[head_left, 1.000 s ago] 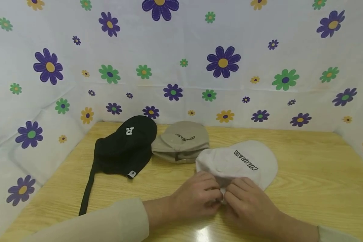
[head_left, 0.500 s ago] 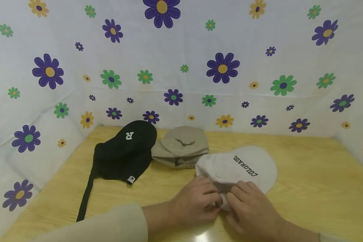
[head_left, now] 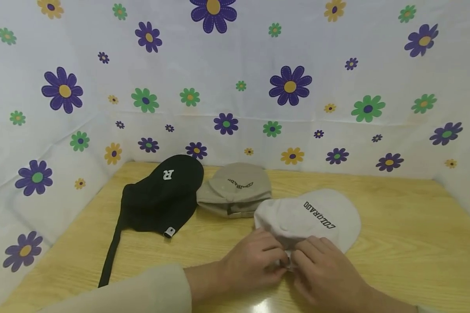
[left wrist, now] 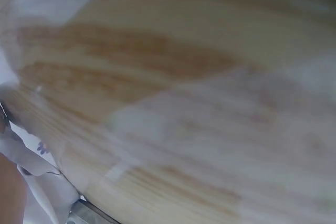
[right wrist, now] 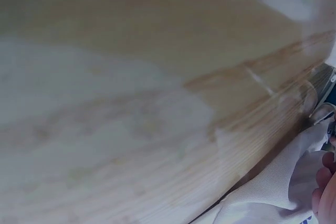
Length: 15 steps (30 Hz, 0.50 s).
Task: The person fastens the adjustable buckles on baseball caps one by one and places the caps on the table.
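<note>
A white baseball cap [head_left: 329, 208] with dark COLORADO lettering lies on the wooden table, its back edge toward me. My left hand [head_left: 254, 261] pinches that back edge from the left, thumb and index finger curled together. From the right, my right hand [head_left: 325, 269] grips the same edge, its fingertips close to the left ones. Only a small bit of the strap shows between them; the rest is hidden by the fingers. In the left wrist view some white cap fabric [left wrist: 52, 192] shows at the lower left. Ribbed white fabric [right wrist: 268, 182] lies beside curled fingers [right wrist: 323, 182] in the right wrist view.
A beige cap [head_left: 239, 180] with COLORADO lettering sits behind, overlapping the white one in this view. Left of it is a black cap [head_left: 160, 195] with a white R, its long strap [head_left: 111, 261] trailing forward. A flowered cloth [head_left: 235, 56] encloses the table [head_left: 407, 226] behind and at the sides.
The head view has tilted up slightly, so everything sits a bit lower in it. My fingertips have shifted a little at the white cap's back edge; the other caps stay put.
</note>
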Each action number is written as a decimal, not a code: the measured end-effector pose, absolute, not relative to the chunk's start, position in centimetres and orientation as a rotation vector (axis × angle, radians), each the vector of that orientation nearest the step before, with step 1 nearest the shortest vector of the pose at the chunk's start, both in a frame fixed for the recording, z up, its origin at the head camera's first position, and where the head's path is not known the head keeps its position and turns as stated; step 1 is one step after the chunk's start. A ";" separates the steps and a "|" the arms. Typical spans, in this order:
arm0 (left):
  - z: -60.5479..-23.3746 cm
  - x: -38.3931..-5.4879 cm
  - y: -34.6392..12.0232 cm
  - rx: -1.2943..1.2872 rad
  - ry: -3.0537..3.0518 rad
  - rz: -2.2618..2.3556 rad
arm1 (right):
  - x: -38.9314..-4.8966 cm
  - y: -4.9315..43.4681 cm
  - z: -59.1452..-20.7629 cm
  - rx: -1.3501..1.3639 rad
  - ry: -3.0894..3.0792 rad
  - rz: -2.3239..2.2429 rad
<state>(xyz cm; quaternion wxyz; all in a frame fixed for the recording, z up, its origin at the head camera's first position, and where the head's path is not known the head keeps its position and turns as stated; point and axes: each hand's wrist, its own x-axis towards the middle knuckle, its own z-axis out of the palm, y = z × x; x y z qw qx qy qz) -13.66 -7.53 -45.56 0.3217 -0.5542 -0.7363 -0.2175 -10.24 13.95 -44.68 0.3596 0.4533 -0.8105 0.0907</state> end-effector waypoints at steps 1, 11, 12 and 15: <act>-45.6 -13.6 -7.5 -1.455 -1.931 -0.573 | -10.2 14.0 -44.6 1.181 -2.093 0.237; -45.3 -13.7 -7.4 -1.479 -1.901 -0.600 | -10.0 13.8 -44.3 1.200 -2.029 0.279; -45.2 -13.7 -7.4 -1.480 -1.902 -0.600 | -10.0 13.8 -44.2 1.202 -2.031 0.278; -45.1 -13.8 -7.5 -1.481 -1.908 -0.602 | -10.1 13.8 -44.1 1.212 -2.052 0.271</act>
